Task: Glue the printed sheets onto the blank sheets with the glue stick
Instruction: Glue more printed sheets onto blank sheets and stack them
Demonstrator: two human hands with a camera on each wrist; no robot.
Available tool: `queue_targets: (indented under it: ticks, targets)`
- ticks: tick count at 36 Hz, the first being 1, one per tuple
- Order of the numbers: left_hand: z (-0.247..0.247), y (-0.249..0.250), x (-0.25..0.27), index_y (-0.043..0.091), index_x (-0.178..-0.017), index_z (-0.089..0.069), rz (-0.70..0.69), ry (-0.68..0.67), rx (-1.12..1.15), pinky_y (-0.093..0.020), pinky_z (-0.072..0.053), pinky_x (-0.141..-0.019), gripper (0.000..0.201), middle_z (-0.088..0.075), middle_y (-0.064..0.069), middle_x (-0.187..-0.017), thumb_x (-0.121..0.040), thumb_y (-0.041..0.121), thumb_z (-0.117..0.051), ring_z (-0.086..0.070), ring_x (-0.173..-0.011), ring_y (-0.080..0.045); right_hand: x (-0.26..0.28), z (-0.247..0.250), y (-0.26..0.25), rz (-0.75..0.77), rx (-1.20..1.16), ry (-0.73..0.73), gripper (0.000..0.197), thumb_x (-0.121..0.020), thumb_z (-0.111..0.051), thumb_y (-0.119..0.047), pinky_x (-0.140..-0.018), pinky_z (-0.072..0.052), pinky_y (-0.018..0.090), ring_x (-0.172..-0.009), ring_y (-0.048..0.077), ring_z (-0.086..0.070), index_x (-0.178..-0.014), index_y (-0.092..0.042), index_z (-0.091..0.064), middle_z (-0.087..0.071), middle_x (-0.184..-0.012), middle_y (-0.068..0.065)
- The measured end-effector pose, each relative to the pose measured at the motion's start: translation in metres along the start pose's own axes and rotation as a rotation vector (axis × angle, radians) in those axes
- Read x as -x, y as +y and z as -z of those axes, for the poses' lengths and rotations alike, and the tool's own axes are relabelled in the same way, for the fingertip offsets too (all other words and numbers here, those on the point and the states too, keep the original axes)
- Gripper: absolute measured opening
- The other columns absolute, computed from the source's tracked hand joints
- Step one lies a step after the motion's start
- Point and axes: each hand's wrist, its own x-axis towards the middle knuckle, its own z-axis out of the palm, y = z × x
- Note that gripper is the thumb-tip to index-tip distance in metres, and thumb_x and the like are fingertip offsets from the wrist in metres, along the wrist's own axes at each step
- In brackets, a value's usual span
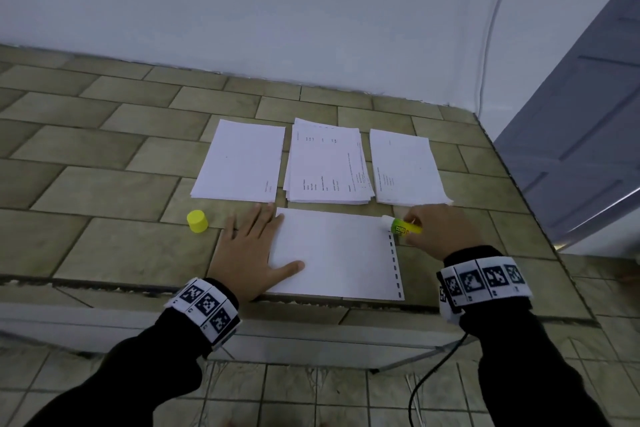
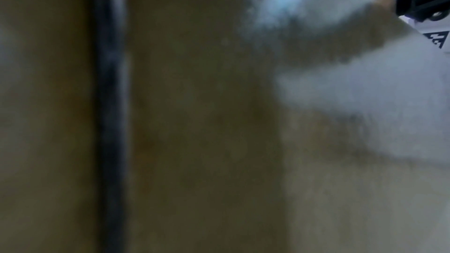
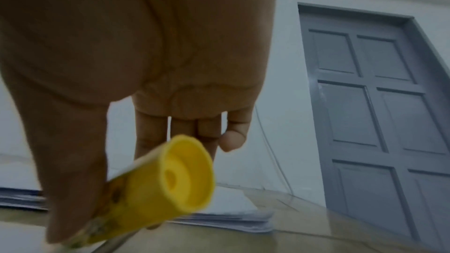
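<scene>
A white sheet (image 1: 336, 253) with a dashed black strip along its right edge lies near the tiled counter's front edge. My left hand (image 1: 247, 246) lies flat with fingers straight, its thumb pressing the sheet's left part. My right hand (image 1: 438, 227) grips the uncapped green and yellow glue stick (image 1: 403, 226), its white tip at the sheet's top right corner. In the right wrist view the glue stick's yellow base (image 3: 177, 176) faces the camera, held between thumb and fingers. The left wrist view is dark and blurred.
The yellow cap (image 1: 197, 221) stands left of my left hand. Behind the sheet lie three piles: a nearly blank one (image 1: 242, 161), a printed stack (image 1: 329, 163) and another printed pile (image 1: 407, 166). A grey door (image 1: 581, 156) stands at right. The wall (image 1: 277, 10) rises behind.
</scene>
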Motion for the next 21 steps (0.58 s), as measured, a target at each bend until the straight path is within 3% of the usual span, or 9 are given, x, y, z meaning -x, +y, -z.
queue_targets:
  ticks: [5,10,14,21]
  targets:
    - [0.003,0.002,-0.001,0.024,-0.156,-0.016,0.001,-0.024,-0.011,-0.049,0.004,-0.12,0.116,-0.003,0.004,-0.164,-0.065,0.094,0.006,0.002,-0.151,-0.015,0.002,0.001,0.016,-0.132,-0.305,0.144,0.026,-0.087,-0.067,-0.023,-0.075,-0.051,0.033,-0.086,0.024,-0.063,-0.109,-0.014,-0.057,-0.067,-0.098,0.006]
    - [0.003,0.002,0.0,0.022,-0.156,-0.015,-0.004,-0.03,-0.024,-0.051,0.003,-0.12,0.115,-0.003,0.002,-0.164,-0.067,0.093,0.006,0.001,-0.151,-0.017,0.001,0.0,0.03,-0.305,-0.593,0.307,0.038,-0.083,-0.074,-0.019,-0.072,-0.039,0.031,-0.088,0.022,-0.054,-0.11,-0.004,-0.052,-0.056,-0.097,0.005]
    - [0.002,0.001,0.0,0.021,-0.156,-0.013,-0.015,-0.038,-0.041,-0.051,0.003,-0.12,0.117,-0.001,0.001,-0.164,-0.067,0.093,0.011,0.002,-0.151,-0.018,-0.002,-0.007,0.04,-0.417,-0.648,0.279,0.041,-0.083,-0.073,-0.019,-0.071,-0.038,0.034,-0.086,0.026,-0.051,-0.111,-0.001,-0.049,-0.055,-0.098,0.011]
    - [0.001,0.0,-0.001,0.018,-0.156,-0.015,-0.024,-0.039,-0.059,-0.053,-0.001,-0.119,0.114,-0.003,-0.001,-0.164,-0.072,0.09,0.01,-0.001,-0.151,-0.02,-0.007,-0.016,0.049,-0.493,-0.675,0.254,0.045,-0.084,-0.07,-0.018,-0.073,-0.037,0.035,-0.089,0.027,-0.049,-0.118,-0.001,-0.045,-0.051,-0.098,0.01]
